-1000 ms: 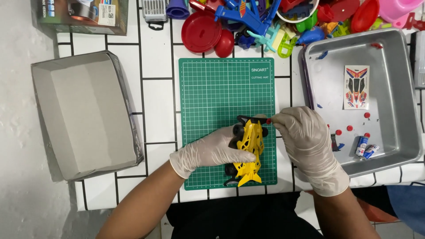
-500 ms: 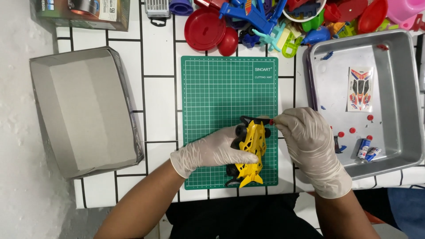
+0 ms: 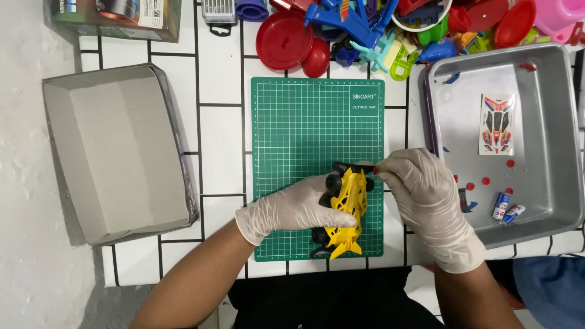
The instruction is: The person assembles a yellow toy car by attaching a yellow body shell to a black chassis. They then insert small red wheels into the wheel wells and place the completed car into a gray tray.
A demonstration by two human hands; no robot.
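Left hand [image 3: 292,210], gloved, fingers wrapped around the yellow toy race car [image 3: 348,210], pinning it on the lower right of the green cutting mat [image 3: 304,128] on the white tiled desk [image 3: 222,140]. Right hand [image 3: 420,195], also gloved, fingers pinched shut on a small red-tipped part [image 3: 375,170] at the car's top end by its black wheels. Metal tray [image 3: 548,67] to the right holds a sticker sheet [image 3: 496,123], red bits and two small batteries [image 3: 507,208]; open grey cardboard box [image 3: 116,152] sits left of the mat.
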